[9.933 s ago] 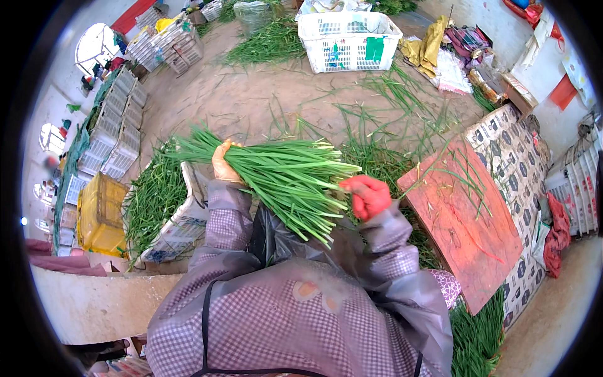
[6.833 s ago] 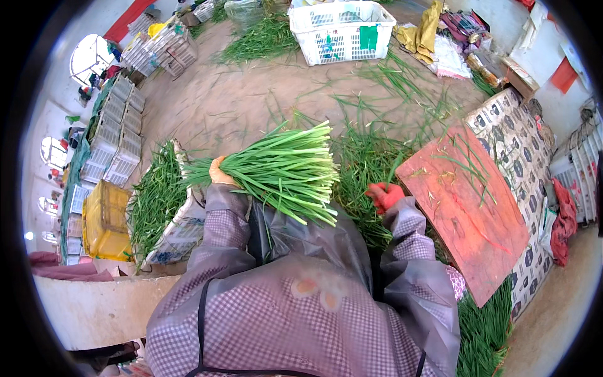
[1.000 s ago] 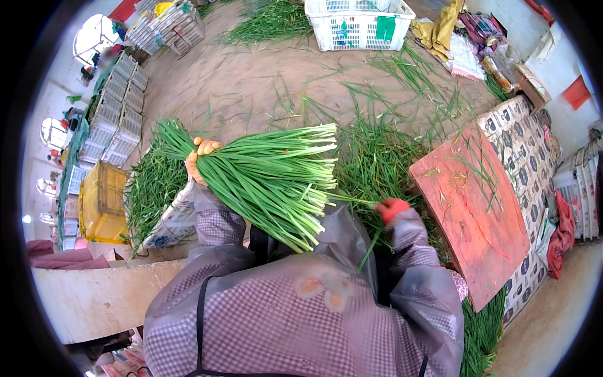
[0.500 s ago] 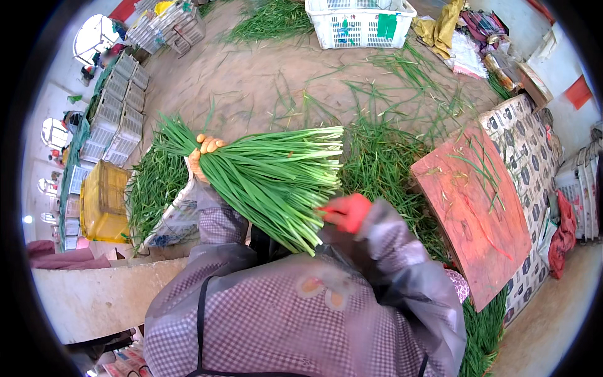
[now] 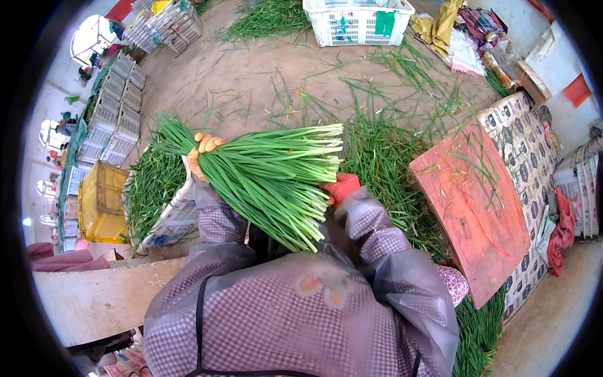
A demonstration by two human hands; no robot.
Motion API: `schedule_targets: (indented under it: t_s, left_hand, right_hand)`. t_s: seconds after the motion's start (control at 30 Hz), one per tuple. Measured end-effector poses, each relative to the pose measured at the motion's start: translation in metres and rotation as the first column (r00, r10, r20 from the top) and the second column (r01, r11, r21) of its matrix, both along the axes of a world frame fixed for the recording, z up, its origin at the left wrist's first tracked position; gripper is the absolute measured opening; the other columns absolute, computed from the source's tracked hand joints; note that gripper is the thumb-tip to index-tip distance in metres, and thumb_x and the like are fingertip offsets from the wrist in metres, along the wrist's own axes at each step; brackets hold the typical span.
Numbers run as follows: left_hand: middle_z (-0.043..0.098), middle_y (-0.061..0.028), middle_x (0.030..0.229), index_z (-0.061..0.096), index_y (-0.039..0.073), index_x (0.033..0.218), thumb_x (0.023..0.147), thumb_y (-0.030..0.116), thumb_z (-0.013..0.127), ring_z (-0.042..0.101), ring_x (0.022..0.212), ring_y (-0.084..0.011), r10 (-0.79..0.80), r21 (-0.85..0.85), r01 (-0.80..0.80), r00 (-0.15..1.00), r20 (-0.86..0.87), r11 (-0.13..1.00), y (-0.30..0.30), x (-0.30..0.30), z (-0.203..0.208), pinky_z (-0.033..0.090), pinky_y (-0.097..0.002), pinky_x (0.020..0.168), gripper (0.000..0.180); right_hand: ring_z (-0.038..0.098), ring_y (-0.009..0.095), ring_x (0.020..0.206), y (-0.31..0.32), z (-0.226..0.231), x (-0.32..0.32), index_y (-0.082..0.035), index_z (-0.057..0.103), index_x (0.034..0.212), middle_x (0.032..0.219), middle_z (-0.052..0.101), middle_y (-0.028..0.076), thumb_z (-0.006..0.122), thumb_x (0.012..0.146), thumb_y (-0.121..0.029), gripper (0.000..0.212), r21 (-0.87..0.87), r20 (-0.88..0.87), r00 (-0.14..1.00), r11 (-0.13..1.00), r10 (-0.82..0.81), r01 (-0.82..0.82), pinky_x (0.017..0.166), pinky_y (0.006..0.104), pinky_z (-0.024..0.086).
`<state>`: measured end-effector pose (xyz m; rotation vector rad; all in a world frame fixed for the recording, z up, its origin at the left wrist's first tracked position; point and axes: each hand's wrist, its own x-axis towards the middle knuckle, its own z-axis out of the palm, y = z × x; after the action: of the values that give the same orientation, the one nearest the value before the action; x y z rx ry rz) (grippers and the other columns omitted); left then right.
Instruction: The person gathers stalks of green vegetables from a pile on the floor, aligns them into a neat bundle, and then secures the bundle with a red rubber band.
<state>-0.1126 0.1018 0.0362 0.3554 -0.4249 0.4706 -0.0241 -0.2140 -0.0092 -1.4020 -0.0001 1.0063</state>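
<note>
A large fanned bunch of garlic chives (image 5: pixel 270 179) lies across in front of me, its pale stem ends to the right and its green leaf tips to the left. My left hand (image 5: pixel 204 151), in a light orange glove, is closed around the bunch near the leafy end. My right hand (image 5: pixel 342 187), in a red glove, is at the pale stem ends. Its fingers are bent and pressed against the stems, with the fingertips partly hidden behind them.
Loose chives (image 5: pixel 389 169) lie heaped on the right beside a tilted reddish board (image 5: pixel 474 207). A white crate (image 5: pixel 179 210) of greens and a yellow crate (image 5: pixel 103 201) stand left. Another white crate (image 5: pixel 358 28) sits ahead, and stacked crates (image 5: pixel 116 119) line the far left.
My right hand has moved up a little along the stem ends, closer in against the bunch. My left hand keeps its hold, and the bunch stays almost in place.
</note>
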Motion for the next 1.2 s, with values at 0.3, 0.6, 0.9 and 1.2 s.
schedule_targets:
  t_s: [0.3,0.6,0.9,1.2]
  left_hand:
    - [0.046,0.0017,0.083,0.050,0.007,0.110,0.080,0.013,0.055,0.046,0.084,-0.0131,0.005,0.007,-0.004,0.996,-0.086,1.000,-0.007,0.002,-0.010,0.036,-0.0360,0.097,0.031]
    - [0.046,0.0044,0.079,0.049,0.008,0.103,0.080,0.011,0.058,0.049,0.081,-0.0108,0.098,-0.043,-0.102,0.992,-0.082,0.994,-0.003,-0.015,-0.001,0.039,-0.0330,0.096,0.025]
    - [0.046,0.0026,0.080,0.052,0.007,0.106,0.079,0.012,0.057,0.047,0.081,-0.0117,0.062,-0.077,-0.065,0.997,-0.037,0.995,-0.008,-0.007,0.003,0.037,-0.0331,0.096,0.028]
    - [0.045,0.0029,0.079,0.048,0.009,0.106,0.080,0.010,0.055,0.047,0.081,-0.0122,-0.043,-0.016,0.043,0.999,0.026,0.999,-0.007,-0.004,-0.005,0.036,-0.0345,0.095,0.027]
  right_hand:
    - [0.054,0.013,0.050,-0.042,-0.008,0.005,-0.004,0.068,0.094,0.071,0.065,0.005,0.066,0.085,-0.016,0.016,-0.161,0.143,0.989,0.985,-0.030,0.053,0.045,0.0277,0.041]
    - [0.065,0.015,0.086,-0.129,-0.018,0.024,-0.010,0.059,0.124,0.106,0.067,0.010,0.069,0.081,-0.033,0.050,-0.388,0.306,0.879,0.891,0.366,-0.235,0.077,0.0290,0.051]
    - [0.061,0.019,0.066,-0.027,-0.013,-0.042,-0.002,0.066,0.090,0.072,0.064,0.012,0.071,0.080,-0.028,0.029,-0.074,0.512,0.848,0.990,0.139,-0.118,0.061,0.0330,0.047]
    - [0.053,0.013,0.048,-0.049,0.025,-0.034,-0.003,0.066,0.083,0.063,0.061,0.005,0.065,0.087,-0.025,0.022,-0.101,0.121,0.945,0.951,0.304,-0.293,0.046,0.0291,0.041]
